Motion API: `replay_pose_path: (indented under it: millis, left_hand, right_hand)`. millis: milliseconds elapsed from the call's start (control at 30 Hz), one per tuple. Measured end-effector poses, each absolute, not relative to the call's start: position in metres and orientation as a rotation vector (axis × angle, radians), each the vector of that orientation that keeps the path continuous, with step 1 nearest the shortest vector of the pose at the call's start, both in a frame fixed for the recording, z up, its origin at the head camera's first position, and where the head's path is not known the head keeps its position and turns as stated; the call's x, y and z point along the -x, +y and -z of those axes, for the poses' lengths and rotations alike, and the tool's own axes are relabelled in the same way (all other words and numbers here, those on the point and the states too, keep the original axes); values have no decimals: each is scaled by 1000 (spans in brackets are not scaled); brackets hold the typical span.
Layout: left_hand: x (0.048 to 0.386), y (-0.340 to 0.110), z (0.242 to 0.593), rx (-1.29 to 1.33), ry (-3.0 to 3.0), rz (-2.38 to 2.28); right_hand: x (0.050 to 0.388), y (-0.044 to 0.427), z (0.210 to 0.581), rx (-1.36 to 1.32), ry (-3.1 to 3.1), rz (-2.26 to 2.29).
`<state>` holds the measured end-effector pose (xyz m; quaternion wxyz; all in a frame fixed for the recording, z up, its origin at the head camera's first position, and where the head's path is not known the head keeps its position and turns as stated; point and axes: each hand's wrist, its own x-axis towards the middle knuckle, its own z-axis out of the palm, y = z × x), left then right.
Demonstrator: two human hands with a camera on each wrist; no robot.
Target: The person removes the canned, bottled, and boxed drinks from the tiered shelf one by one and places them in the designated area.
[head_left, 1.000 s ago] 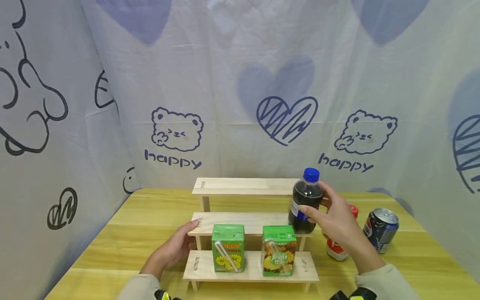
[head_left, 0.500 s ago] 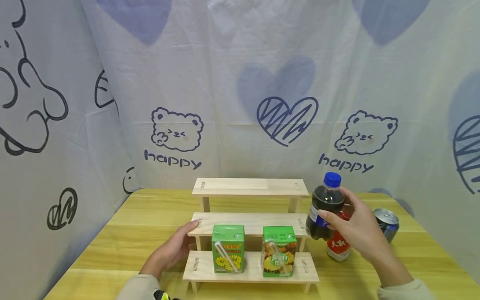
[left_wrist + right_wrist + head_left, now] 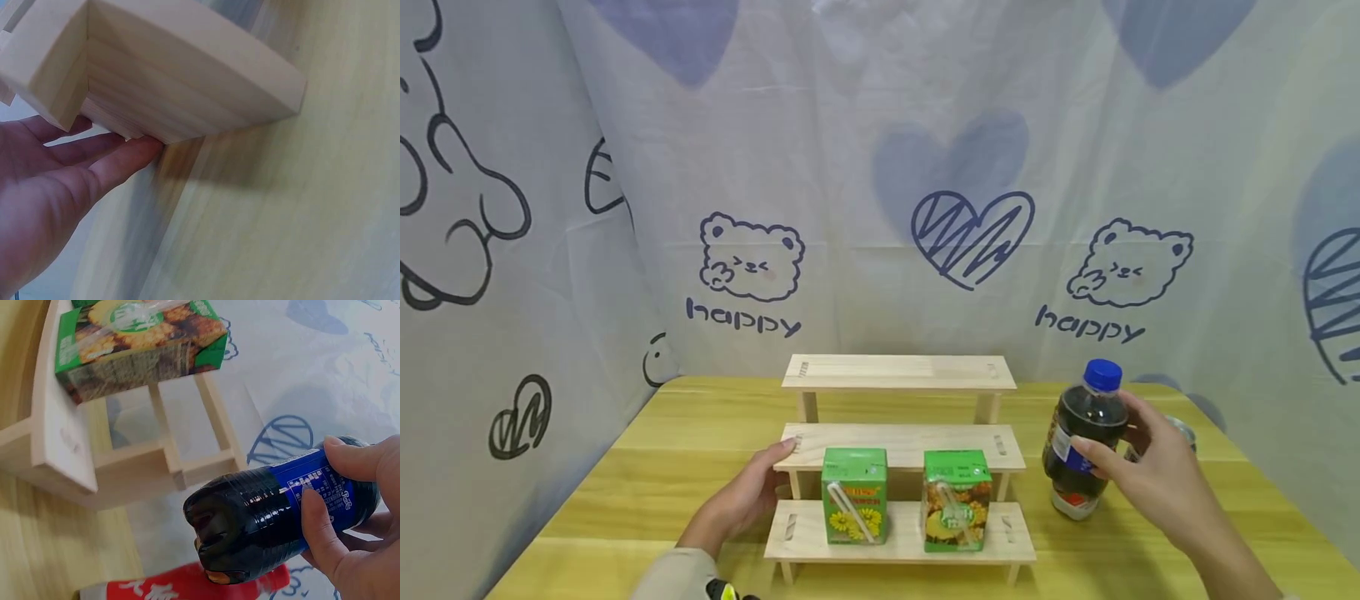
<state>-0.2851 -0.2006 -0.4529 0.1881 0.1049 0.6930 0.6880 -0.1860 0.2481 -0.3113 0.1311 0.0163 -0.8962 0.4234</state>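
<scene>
Cloth (image 3: pixel 850 158) printed with hearts and bears, behind the three-tier wooden shelf (image 3: pixel 898 372). Under the shelf, a yellow table (image 3: pixel 655 475). At the shelf's left end, the left hand (image 3: pixel 747 493), fingers nearly straight, touching the middle tier (image 3: pixel 902 442). Right of the shelf, the right hand (image 3: pixel 1157 479), thumb and fingers curled round a dark blue-capped bottle (image 3: pixel 1086 421), off the table. Also right of the shelf, a red-labelled bottle (image 3: pixel 181 584), partly hidden. On the shelf's lowest tier (image 3: pixel 905 537), a left green carton (image 3: pixel 853 500) and right green carton (image 3: pixel 957 504), upright, apart. Farther right, a can (image 3: pixel 1184 430), mostly covered.
</scene>
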Motion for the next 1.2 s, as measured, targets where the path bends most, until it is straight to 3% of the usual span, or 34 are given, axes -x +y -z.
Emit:
replay_pose_path:
  millis: [233,733,967,1200]
  left_hand:
    - [291,-201,460,-301,1943,-1925]
    - [263,-186,418,-233,2005,-1905]
    - [264,-186,419,-224,1999,-1911]
    - [268,-191,428,-250,2004,-1907]
  right_hand:
    - [182,262,329,7,-2620,-1224]
    - [176,301,364,383,-2806,-1193]
    - [178,318,381,574,-2741,-1222]
    - [182,327,391,590,-2652,-1146]
